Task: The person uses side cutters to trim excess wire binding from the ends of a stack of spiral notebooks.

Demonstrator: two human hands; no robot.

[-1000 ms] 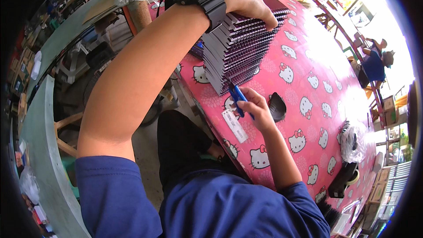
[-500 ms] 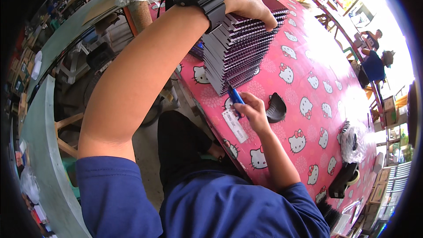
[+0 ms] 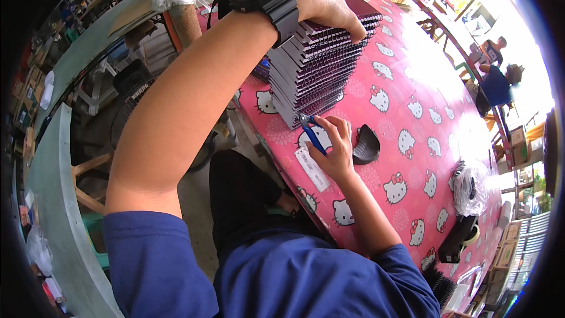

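Observation:
A tall stack of spiral-bound notebooks [image 3: 318, 65] with dark covers stands on the table, its black coils along the right side. My left hand [image 3: 329, 6] lies over the top of the stack, fingers spread and thumb reaching past the coil edge. In my right hand [image 3: 336, 150] is a pair of blue-handled wire cutters [image 3: 316, 135], its handles apart and its jaws at the lowest coils, by the stack's near corner. Whether the jaws touch a wire is too small to tell. Below the cutters lies a white printed strip [image 3: 312, 169].
A black curved object [image 3: 366, 144] sits right of my right hand on the pink patterned table [image 3: 376, 200]. Farther right are a clear plastic bag [image 3: 471, 190] and a black tape dispenser [image 3: 461, 240]. A rusty post [image 3: 183, 15] rises at the far left; other people [image 3: 497, 85] are in the background.
The cutters' handles have spread apart and my right fingers have loosened and lifted. The jaws have shifted slightly left at the stack's lower corner. My left hand stays on the stack.

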